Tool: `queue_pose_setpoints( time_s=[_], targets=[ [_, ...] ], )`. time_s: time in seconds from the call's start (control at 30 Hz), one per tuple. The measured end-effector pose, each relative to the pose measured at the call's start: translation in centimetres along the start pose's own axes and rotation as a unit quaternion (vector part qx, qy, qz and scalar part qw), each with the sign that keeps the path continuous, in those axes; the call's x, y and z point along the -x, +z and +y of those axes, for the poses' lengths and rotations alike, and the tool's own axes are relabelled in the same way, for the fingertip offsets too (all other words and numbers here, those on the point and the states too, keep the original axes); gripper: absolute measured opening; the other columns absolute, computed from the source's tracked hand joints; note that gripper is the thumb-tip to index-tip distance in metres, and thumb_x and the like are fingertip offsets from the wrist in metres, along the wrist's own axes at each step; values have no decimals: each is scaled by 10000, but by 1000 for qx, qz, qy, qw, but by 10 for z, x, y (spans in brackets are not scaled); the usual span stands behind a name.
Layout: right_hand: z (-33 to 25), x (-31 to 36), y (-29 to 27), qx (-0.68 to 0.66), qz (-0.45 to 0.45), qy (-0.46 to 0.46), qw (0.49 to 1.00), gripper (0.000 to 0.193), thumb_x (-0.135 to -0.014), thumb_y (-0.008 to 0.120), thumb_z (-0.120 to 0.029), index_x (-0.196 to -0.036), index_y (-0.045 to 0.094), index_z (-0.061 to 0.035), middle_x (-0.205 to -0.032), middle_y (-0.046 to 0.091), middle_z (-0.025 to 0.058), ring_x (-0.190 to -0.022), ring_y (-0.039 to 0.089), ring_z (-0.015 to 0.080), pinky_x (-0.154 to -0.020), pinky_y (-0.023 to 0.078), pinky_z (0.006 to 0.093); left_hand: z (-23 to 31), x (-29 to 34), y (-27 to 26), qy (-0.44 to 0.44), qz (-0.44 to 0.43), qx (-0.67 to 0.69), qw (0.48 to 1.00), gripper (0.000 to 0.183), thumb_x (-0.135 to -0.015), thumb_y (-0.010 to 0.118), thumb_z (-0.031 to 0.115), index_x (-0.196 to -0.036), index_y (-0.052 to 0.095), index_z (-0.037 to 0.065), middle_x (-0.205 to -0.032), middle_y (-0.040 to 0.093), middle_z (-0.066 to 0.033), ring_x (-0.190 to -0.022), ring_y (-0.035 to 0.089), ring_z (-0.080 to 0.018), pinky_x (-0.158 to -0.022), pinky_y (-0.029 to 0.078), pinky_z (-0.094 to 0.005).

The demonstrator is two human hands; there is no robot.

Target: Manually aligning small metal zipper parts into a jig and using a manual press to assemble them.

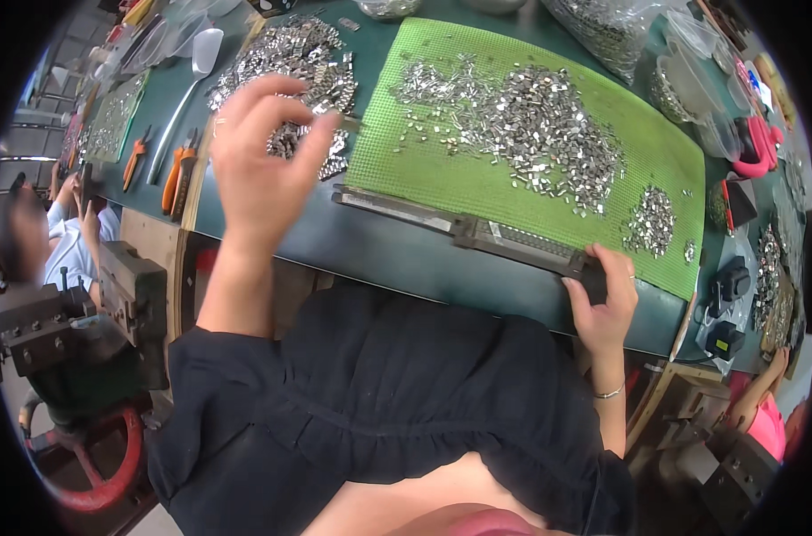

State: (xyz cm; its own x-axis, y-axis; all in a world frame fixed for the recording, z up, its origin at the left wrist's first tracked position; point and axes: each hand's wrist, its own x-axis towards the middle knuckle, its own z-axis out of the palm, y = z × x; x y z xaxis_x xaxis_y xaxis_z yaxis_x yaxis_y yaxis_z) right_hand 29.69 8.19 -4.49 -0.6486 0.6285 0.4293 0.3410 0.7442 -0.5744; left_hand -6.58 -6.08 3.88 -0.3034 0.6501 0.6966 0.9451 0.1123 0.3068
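Metal rail [477, 234], long, dark and slotted, is gripped at its end by right hand [602, 299]; a small shiny clip [348, 122] is pinched by left hand [263, 165] over green mesh mat [442, 179].

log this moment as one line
left hand: raised, pinching small metal clip | right hand: grips long dark metal bar | green perforated mat: loose clips
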Motion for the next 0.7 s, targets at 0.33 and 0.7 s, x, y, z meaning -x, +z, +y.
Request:
queue_pose_setpoints(
  time_s=[0.33, 0.7],
  targets=[
    [-2, -2, 2, 47, -18, -24, 998, 526, -681, 809, -25, -1165, 609, 22, -1066, 652, 183, -984, 596, 370, -890, 474, 440, 9, 32, 68, 20, -343, -32, 938, 736, -936, 617, 451, -1434, 403, -46, -1534, 359, -250, -1436, 333, -416, -1163, 268, -560],
    [-41, -96, 34, 70, -120, -180, 974, 418, -813, 706, -83, -1213, 608, -10, -1236, 619, 141, -1172, 555, 356, -997, 415, 498, 34, 55, 52, 65, -354, 52, 932, 673, -895, 678, 417, -1338, 510, -60, -1464, 445, -223, -1385, 407, -401, -1136, 332, -520]
  ],
)
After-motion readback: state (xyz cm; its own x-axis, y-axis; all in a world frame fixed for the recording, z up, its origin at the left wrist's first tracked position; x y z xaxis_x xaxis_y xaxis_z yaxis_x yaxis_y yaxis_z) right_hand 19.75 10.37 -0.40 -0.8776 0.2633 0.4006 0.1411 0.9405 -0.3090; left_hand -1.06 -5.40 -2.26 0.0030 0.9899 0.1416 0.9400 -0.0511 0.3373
